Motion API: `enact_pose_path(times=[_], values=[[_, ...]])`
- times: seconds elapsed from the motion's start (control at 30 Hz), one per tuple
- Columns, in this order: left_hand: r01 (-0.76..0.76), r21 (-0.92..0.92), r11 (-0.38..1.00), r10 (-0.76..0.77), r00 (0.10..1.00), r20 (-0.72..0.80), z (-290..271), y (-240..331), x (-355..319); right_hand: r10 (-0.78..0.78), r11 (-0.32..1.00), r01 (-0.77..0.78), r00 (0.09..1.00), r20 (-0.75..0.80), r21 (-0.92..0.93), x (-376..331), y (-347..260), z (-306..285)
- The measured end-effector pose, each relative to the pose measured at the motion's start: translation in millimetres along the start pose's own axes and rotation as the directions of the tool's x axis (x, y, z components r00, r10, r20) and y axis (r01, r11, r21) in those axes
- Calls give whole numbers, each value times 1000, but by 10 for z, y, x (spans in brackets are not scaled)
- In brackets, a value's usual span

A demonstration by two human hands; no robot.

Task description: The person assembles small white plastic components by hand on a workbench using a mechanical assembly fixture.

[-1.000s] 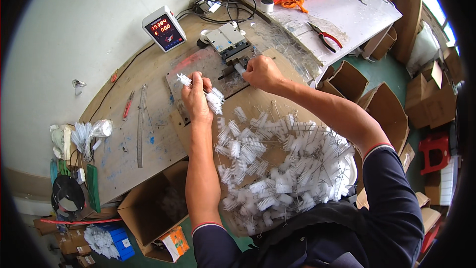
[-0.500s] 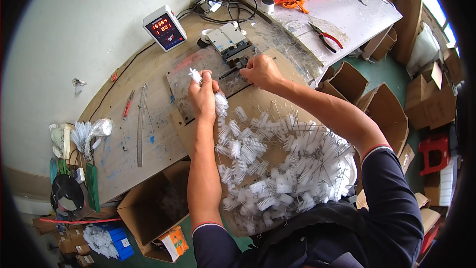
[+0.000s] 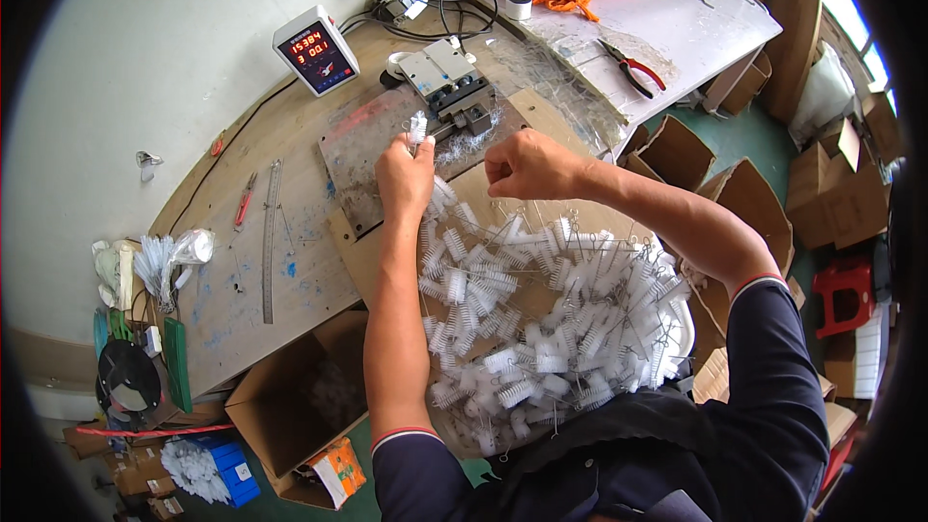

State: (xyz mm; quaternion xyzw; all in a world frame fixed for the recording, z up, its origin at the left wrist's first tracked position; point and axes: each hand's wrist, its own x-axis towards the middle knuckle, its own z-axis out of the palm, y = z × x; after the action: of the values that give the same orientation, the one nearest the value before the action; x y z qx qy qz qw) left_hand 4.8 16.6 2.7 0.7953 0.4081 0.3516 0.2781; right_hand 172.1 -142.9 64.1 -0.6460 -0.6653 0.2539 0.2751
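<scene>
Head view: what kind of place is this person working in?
Probably a small workshop making brushes: a heap of small white bristle brushes on wire stems, a small metal bench machine beside a red-digit counter box, and brown cardboard boxes.

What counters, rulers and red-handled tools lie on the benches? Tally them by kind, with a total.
Counter: 1
Ruler: 1
Red-handled pliers: 1
Small red-handled tool: 1
Total: 4
</scene>
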Motion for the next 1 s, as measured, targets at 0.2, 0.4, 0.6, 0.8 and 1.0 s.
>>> enact_pose_path(times=[0.2, 0.4, 0.6, 0.8, 1.0], values=[[83, -133, 988, -82, 997, 12, -9, 119, -37, -151, 969, 167, 983, 99, -180, -62, -260, 122], [176, -336, 925, -174, 984, 35, -47, 112, -52, -1, 964, 56, 978, 209, -258, 30, -286, 332], [163, -723, 672, -223, 975, 13, -88, -12, -48, 179, 952, -149, 979, -93, 266, 48, -140, 176], [189, -898, 396, -227, 968, 104, -135, -60, -57, 178, 923, -31, 919, -352, 384, -52, -2, 35], [203, -932, 302, -161, 974, 160, -180, -106, -13, 28, 983, -89, 938, -347, -159, -133, 234, 0]])
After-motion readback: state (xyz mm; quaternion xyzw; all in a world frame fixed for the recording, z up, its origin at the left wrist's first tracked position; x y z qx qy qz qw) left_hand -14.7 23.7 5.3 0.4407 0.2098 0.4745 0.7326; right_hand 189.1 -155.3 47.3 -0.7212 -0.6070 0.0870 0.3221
